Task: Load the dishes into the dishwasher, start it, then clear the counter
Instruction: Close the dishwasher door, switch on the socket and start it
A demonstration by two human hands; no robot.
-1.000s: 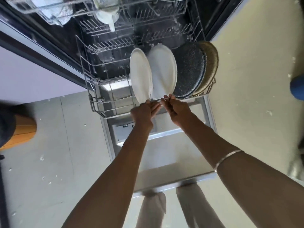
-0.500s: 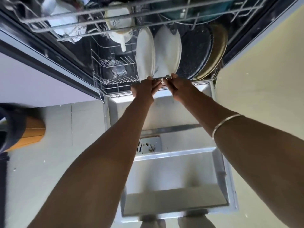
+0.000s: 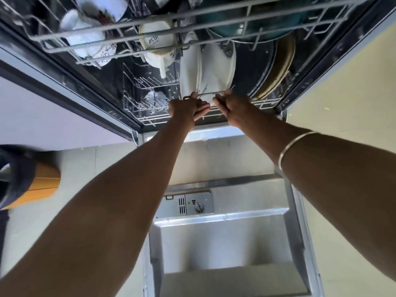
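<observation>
Since the earlier frame both hands have pushed the lower rack (image 3: 150,108) farther into the dishwasher (image 3: 310,86), so its front rail now sits at the tub's mouth and more of the open door (image 3: 235,243) lies bare below the arms.

Largest in view, the door lies flat and near, with its detergent dispenser (image 3: 188,204) toward the middle. Beyond it, the upper rack (image 3: 132,26) spans the far side, carrying white cups (image 3: 156,42). In the lower rack, two white plates (image 3: 222,69) stand on edge, with a dark plate (image 3: 265,67) and a tan plate (image 3: 282,61) to their right.

The left hand (image 3: 186,108) and right hand (image 3: 233,105) sit side by side, fingers curled round the rack's front rail. A thin bangle (image 3: 293,144) circles the right forearm.
</observation>
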